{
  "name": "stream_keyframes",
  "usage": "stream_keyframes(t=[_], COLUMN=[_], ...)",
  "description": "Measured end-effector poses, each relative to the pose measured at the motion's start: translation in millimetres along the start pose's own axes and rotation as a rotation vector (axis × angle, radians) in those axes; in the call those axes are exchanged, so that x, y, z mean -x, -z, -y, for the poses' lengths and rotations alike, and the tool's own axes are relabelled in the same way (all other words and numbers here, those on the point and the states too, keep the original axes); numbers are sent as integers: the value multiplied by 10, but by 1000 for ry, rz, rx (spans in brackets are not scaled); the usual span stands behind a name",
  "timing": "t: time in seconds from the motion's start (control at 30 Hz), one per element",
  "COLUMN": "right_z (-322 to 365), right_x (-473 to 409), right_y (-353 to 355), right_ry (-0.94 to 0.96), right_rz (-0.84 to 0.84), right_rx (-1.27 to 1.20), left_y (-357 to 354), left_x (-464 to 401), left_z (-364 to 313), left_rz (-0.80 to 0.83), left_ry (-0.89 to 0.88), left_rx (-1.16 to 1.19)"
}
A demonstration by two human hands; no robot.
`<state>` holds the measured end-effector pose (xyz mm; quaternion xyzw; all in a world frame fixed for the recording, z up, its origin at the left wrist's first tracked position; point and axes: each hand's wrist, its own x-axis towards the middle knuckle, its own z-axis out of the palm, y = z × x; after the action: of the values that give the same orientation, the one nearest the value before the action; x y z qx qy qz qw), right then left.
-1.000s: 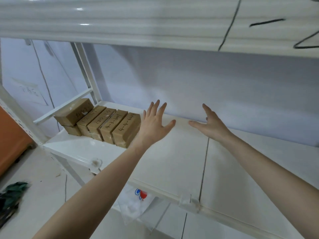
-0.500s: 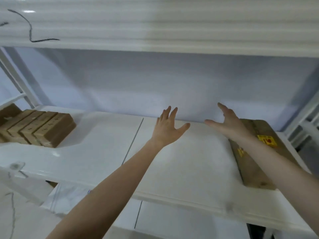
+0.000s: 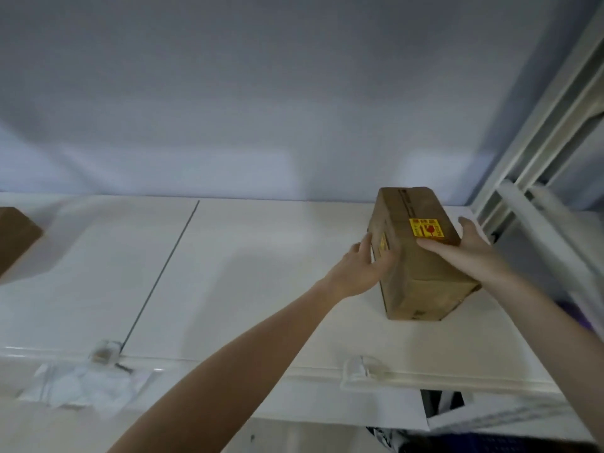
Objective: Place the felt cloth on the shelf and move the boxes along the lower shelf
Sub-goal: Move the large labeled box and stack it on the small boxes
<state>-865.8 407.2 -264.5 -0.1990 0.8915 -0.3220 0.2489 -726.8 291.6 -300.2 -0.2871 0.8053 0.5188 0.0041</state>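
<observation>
The box [image 3: 421, 256] near the shelf's right end is plain brown cardboard, with dark print along its top far edge and a yellow sticker [image 3: 425, 228] bearing red marks on top. A second yellowish mark shows on its left face. The shelf [image 3: 248, 289] is glossy white, crossed by one thin dark seam [image 3: 163, 276]. At the left edge sits another brown box corner [image 3: 14, 237]. The wall [image 3: 261, 93] behind is pale bluish grey. The frame [image 3: 539, 158] at the right end is white.

Brown box [image 3: 14, 238] (far left) cut off by edge.
</observation>
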Motion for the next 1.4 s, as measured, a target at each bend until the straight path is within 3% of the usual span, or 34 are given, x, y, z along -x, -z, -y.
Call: stream_keyframes(t=[0.13,0.3,0.53,0.63,0.9,1.07,1.27,1.4], right_z=[-35,132,989,1438,2577,3186,3890,4315], right_x=[14,95,344,553,1271,1755,2307,2514], right_y=[-2,-139,-577,-875,-1942,-2697,-3638,-4233], right_ry=[23,175,458,614,1010,1221,1317,1359], right_rz=[102,79,103,127,77,91,75,66], right_rx=[-123,-229,-220,-180,-15,22,107,266], left_y=[-138,45,961,1407,2598,3279,4128,4691], left_x=[-44,60,430,626,1831,2409,3011,3372], left_z=[-97,-137,34,255,689,1187,1914,2505], left_rz=[77,-5,-298,-497,-850,-971,-1093,-1113], left_ry=[48,8,32,18,-11,19,-42,60], left_rx=[179,309,342,316,523,621,648,603])
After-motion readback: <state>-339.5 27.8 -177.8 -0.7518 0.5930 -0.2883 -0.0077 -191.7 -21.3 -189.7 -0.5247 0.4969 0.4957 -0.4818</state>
